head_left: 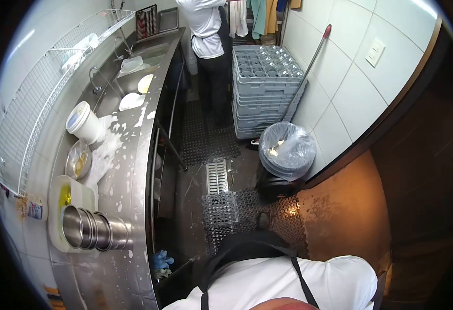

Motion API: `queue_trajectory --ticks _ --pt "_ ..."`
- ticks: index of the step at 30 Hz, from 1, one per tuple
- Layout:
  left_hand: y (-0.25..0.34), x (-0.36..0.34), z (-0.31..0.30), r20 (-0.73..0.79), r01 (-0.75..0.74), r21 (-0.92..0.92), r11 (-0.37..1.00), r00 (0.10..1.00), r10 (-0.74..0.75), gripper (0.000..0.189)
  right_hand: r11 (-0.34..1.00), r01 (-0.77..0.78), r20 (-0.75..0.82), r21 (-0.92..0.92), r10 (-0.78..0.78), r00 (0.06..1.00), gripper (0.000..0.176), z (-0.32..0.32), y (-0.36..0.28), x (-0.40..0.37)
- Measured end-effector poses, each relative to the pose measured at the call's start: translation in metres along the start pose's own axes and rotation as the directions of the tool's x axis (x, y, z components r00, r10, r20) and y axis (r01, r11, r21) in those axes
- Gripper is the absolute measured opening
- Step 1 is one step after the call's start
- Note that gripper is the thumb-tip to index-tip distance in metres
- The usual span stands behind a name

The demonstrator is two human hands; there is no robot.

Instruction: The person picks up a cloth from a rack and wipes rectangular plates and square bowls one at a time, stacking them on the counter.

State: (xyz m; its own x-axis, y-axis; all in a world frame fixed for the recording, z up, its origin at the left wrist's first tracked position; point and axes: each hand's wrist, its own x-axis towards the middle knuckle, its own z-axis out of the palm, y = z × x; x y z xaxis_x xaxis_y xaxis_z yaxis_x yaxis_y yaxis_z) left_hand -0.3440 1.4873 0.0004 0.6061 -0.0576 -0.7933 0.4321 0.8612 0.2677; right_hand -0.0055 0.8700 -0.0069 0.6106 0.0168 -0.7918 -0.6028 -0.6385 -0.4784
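Neither of my hands shows; only my white shirt [267,281] and black apron [252,245] appear at the bottom. To my left runs a wet, soapy steel counter [128,206]. On its near part a stack of steel pots [94,229] lies tipped on its side, partly over a pale plastic tub [86,194] with yellow-green liquid. Behind the tub are a bowl [78,159] with something yellowish in it and a tilted white bucket [84,121]. Farther off, a white plate [132,102] and a yellow sponge-like round [145,83] lie by the sink [110,98].
A co-worker [209,46] in a dark apron stands ahead by the counter's far end. Grey racks of glasses [267,93] are stacked on the right, beside a long-handled stick [311,64] and a lined bin [288,155]. Black rubber mats [208,139] cover the floor.
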Motion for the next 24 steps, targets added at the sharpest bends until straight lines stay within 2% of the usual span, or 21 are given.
queue_trajectory --ticks 8,9,10,11,13,14,16,18,19,20,22,23,24 --pt "0.018 -0.012 0.007 0.228 0.165 -0.054 0.985 0.962 -0.149 0.043 0.999 -0.041 0.055 -0.006 0.041 0.998 0.088 -0.005 0.016 0.008" --pt "0.017 -0.011 0.008 0.207 0.152 -0.019 0.988 0.968 -0.145 0.044 0.999 -0.046 0.063 -0.009 0.046 0.997 0.088 -0.005 0.018 0.008" --pt "0.014 -0.008 0.009 0.024 0.059 0.111 0.992 0.998 -0.062 0.042 0.999 -0.048 0.071 -0.016 0.049 0.996 0.089 -0.007 0.02 0.01" --pt "0.01 -0.006 0.011 -0.147 -0.009 0.252 0.968 0.988 0.047 0.04 0.999 -0.047 0.083 -0.022 0.049 0.995 0.09 -0.007 0.018 0.008" --pt "0.008 -0.006 0.01 -0.058 0.075 0.124 0.989 0.996 -0.068 0.039 0.998 -0.041 0.107 -0.038 0.045 0.993 0.091 -0.004 0.019 0.01" --pt "0.012 -0.006 0.009 0.242 0.268 -0.114 0.957 0.941 -0.235 0.04 0.998 -0.035 0.119 -0.045 0.041 0.992 0.091 -0.002 0.017 0.012" --pt "0.015 -0.005 0.007 0.419 0.4 -0.259 0.879 0.867 -0.271 0.039 0.998 -0.018 0.137 -0.053 0.025 0.99 0.093 0.001 0.009 0.016" --pt "0.013 -0.004 0.005 0.163 0.2 -0.175 0.964 0.972 -0.172 0.036 0.999 0.005 0.149 -0.042 0.001 0.989 0.094 0.001 -0.001 0.018" --pt "0.009 -0.006 0.005 0.036 0.106 -0.11 0.988 0.994 -0.102 0.035 0.999 0.018 0.154 -0.027 -0.013 0.988 0.094 0.002 -0.008 0.02" --pt "0.006 -0.008 0.004 -0.085 0.02 -0.03 0.999 0.996 -0.022 0.034 0.999 0.034 0.158 -0.018 -0.031 0.987 0.095 0.003 -0.01 0.025" --pt "0.0 0.001 0.0 -0.184 -0.2 0.089 0.976 0.96 0.214 0.03 0.997 0.061 0.144 0.045 -0.067 0.987 0.096 0.002 -0.025 0.031" --pt "-0.011 0.017 0.011 -0.255 -0.246 0.31 0.918 0.909 0.329 0.029 0.993 0.071 0.128 0.096 -0.083 0.988 0.097 0.002 -0.033 0.034" --pt "-0.032 0.05 0.048 -0.273 -0.172 0.619 0.766 0.867 0.416 0.029 0.985 0.08 0.108 0.153 -0.097 0.989 0.097 0.001 -0.04 0.042"
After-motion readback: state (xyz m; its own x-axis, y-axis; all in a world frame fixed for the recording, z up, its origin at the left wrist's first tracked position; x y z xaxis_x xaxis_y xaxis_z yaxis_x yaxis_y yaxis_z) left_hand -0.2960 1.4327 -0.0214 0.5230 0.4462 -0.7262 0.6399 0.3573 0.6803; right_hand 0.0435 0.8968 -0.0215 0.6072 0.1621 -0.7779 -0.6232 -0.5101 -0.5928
